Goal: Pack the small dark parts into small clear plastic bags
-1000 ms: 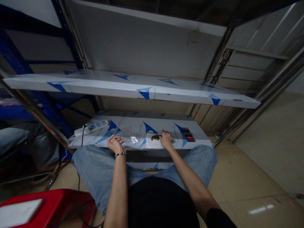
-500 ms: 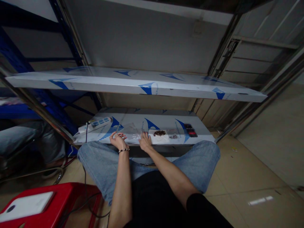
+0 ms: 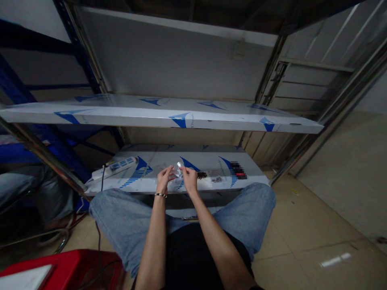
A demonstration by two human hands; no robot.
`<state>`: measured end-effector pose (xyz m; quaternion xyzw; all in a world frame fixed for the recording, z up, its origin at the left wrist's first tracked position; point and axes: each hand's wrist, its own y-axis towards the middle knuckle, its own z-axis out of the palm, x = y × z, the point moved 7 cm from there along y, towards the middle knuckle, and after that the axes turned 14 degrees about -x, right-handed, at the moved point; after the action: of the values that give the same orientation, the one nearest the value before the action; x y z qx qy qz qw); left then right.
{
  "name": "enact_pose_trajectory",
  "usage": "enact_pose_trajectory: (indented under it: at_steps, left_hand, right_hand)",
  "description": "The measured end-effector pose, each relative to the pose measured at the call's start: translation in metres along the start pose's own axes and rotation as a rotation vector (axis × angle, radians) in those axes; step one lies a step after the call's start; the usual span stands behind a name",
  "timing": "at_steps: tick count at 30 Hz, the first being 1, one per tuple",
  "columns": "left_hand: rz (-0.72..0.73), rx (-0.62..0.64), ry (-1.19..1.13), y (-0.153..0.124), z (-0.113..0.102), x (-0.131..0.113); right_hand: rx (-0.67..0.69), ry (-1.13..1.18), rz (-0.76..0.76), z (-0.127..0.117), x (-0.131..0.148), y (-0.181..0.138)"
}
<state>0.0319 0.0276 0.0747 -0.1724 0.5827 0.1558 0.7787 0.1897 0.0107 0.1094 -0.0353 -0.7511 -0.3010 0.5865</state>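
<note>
Between my two hands, just above the lower shelf [image 3: 163,155], is a small clear plastic bag [image 3: 179,169]. My left hand [image 3: 164,177], with a beaded bracelet at the wrist, is closed at the bag's left side. The fingers of my right hand [image 3: 189,177] pinch its upper right part. Just right of that hand lies a pile of small dark brown pieces [image 3: 201,175] on something white, partly hidden by the hand. Beside the pile is a flat clear packet [image 3: 216,177] with small dark things in it.
A white power strip [image 3: 123,164] with blue sockets lies at the shelf's left end. A pixelated dark and red item [image 3: 238,170] is at the right. The upper shelf [image 3: 193,117] runs across above my hands. A red stool [image 3: 72,266] stands at lower left; a person's jeans-clad leg [image 3: 54,193] is behind it.
Both hands have come up off the shelf and closer together, now holding the clear bag between them. Earlier they lay apart at clear plastic on the shelf. The view has shifted slightly.
</note>
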Motion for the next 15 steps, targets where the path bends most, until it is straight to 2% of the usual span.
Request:
enact_pose_trajectory:
  at_steps: [3,7,11,15]
  left_hand:
    - [0.023,0.109,0.037,-0.009,0.014,-0.002]
    - [0.083,0.115,0.031,-0.014,0.015,-0.012]
    - [0.142,0.165,0.000,-0.015,0.012,-0.026]
    - [0.136,0.276,0.009,-0.023,0.019,-0.032]
  right_hand:
    - [0.007,0.084,-0.022,-0.006,0.007,0.006]
    - [0.017,0.252,0.026,-0.004,0.011,0.014]
    - [0.013,0.541,0.288,-0.005,-0.003,0.022]
    - [0.125,0.781,0.567,-0.008,-0.018,0.023]
